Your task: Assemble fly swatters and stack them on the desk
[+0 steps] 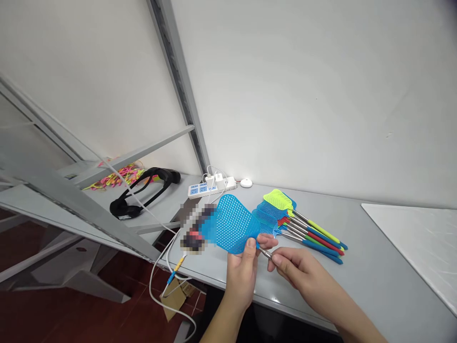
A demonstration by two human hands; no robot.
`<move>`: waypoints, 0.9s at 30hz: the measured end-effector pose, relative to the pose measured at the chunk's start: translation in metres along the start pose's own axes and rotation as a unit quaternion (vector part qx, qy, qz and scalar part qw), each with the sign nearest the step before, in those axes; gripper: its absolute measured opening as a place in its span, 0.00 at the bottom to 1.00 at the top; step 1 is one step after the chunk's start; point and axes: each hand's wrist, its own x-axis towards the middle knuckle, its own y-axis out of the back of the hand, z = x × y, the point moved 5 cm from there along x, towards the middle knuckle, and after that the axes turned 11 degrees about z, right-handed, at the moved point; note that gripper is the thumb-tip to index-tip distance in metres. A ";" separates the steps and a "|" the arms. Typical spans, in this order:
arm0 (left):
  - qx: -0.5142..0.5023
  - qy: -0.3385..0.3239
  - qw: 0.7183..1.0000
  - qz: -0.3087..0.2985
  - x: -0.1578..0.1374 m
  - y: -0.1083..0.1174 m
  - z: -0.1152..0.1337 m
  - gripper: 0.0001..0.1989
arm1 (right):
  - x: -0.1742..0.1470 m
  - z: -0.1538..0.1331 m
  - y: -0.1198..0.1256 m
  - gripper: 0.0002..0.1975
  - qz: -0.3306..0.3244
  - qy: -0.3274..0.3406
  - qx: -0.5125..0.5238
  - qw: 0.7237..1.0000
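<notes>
A blue fly swatter (233, 224) with a perforated head is held up over the front of the table. My left hand (244, 269) grips the lower edge of its head, thumb on the near face. The fingers of my right hand (294, 269) are closed on the metal rod just below the head; the rest of the handle is hidden by that hand. Behind and to the right lies a pile of fly swatters (278, 199) with yellow-green and blue heads. Their metal rods and blue, red, green and yellow grips (323, 240) point right.
Left of the swatters sit a white power strip (198, 190) with plugged-in chargers and a round white object (246, 183). A black headset (153, 190) lies behind the grey metal frame (107, 214). White cables hang over the table's front edge. A white sheet (410, 238) covers the right side.
</notes>
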 end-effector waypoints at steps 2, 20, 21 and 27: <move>0.008 0.008 1.000 0.001 -0.004 0.000 0.001 0.18 | -0.003 0.004 -0.005 0.22 -0.030 -0.039 0.070 0.996; -0.048 0.094 0.988 0.109 0.003 0.018 -0.042 0.18 | 0.011 0.027 -0.003 0.15 0.120 0.099 -0.111 0.981; -0.036 0.095 0.987 0.121 0.005 0.021 -0.043 0.19 | 0.010 0.028 -0.004 0.15 0.119 0.104 -0.123 0.980; -0.019 0.139 0.989 0.042 0.000 0.010 -0.046 0.20 | 0.006 0.050 -0.012 0.21 -0.035 -0.077 0.081 0.993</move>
